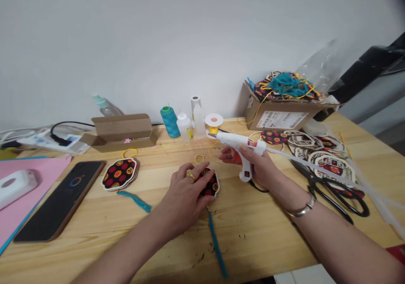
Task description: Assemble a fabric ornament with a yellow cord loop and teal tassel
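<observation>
My right hand (256,168) grips a white hot glue gun (237,143) with its nozzle pointing left, held above the wooden table (262,233). My left hand (186,193) lies flat, fingers spread, pressing on a black ornament with red and yellow flowers (212,184). A yellow loop (199,158) sticks out at the ornament's top and a teal tassel (217,244) trails from its bottom toward me. A ring sits on one left finger and a bracelet on my right wrist.
A stack of matching ornaments (120,173) with a teal tassel lies to the left, beside a phone (60,199) and pink paper (19,199). Thread spools and bottles (186,124) stand at the back. Black scissors (335,193), ornaments and a cardboard box (281,115) sit at right.
</observation>
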Demonstrator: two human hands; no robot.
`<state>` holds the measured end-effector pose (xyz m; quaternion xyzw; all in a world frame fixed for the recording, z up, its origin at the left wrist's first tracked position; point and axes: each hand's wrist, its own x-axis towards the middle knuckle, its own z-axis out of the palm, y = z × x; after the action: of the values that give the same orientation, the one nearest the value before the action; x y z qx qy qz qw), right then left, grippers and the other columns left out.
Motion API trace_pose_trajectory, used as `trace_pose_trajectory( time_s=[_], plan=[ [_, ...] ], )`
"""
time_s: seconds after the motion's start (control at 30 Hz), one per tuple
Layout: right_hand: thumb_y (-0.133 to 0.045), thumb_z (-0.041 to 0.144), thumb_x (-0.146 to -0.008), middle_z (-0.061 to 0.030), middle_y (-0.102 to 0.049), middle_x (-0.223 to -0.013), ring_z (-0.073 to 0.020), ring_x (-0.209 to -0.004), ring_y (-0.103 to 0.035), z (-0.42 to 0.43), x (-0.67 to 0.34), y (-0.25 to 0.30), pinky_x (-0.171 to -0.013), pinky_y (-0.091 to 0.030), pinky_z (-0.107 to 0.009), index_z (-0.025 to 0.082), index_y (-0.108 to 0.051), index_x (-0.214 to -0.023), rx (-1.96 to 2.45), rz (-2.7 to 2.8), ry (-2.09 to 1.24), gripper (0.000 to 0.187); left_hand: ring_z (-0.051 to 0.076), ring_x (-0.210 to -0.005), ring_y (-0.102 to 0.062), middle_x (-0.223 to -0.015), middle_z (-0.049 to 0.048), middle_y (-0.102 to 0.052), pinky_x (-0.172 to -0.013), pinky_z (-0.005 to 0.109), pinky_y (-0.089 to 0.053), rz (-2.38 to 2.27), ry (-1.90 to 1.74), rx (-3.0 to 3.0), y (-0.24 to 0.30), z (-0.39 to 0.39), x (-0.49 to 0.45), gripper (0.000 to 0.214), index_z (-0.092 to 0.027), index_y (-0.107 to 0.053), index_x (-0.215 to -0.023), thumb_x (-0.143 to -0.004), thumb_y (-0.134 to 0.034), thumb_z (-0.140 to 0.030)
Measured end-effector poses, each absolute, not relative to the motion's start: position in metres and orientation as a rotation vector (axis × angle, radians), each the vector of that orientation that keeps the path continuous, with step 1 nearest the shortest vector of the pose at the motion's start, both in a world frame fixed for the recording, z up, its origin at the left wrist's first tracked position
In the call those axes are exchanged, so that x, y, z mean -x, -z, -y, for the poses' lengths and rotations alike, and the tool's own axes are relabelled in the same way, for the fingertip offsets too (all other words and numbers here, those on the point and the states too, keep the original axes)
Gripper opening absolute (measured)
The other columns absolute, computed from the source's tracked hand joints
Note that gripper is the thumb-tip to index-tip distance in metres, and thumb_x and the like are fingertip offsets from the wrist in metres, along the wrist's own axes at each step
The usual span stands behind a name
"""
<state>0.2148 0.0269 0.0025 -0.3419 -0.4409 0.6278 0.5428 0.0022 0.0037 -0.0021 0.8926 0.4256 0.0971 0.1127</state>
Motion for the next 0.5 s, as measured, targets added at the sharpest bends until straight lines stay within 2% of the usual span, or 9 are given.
trace_pose_trajectory(
  time_s=[0.1, 0.3, 0.5],
  plan=[
    [-0.061, 0.039, -0.076, -0.0073, -0.065, -0.09, -0.021, -0.082, -0.063, -0.0262, -0.2142, -0.0035, -0.081, -0.048, -0.042, 0.016, -0.065, -0.084, 0.827, 1.045, -1.495, 0.025, 0.032, -0.113, -0.033, -0.138, 0.003, -0.04, -0.091, 0.052, -0.034, -1.245, -0.268, -2.622, 0.0036, -0.0035, -0.0037, 0.048, -0.028, -0.046, -0.126, -0.079, -0.054, -0.031],
    [-0.064, 0.04, -0.072, -0.0067, -0.066, -0.088, -0.0202, -0.082, -0.063, -0.0264, -0.2144, -0.0041, -0.081, -0.048, -0.042, 0.017, -0.066, -0.088, 0.86, 1.035, -1.51, 0.029, 0.031, -0.11, -0.034, -0.134, 0.0019, -0.045, -0.09, 0.051, -0.034, -1.227, -0.254, -2.615, 0.0069, -0.0053, -0.0052, 0.047, -0.029, -0.047, -0.125, -0.079, -0.054, -0.031],
    [-0.06, 0.038, -0.076, -0.0062, -0.065, -0.089, -0.0193, -0.084, -0.062, -0.0277, -0.2156, 0.0005, -0.082, -0.049, -0.04, 0.017, -0.066, -0.088, 0.853, 1.076, -1.507, 0.025, 0.03, -0.11, -0.035, -0.131, 0.0036, -0.047, -0.091, 0.05, -0.033, -1.195, -0.26, -2.63, 0.0074, -0.0074, -0.0056, 0.046, -0.028, -0.048, -0.125, -0.079, -0.053, -0.032]
  ],
)
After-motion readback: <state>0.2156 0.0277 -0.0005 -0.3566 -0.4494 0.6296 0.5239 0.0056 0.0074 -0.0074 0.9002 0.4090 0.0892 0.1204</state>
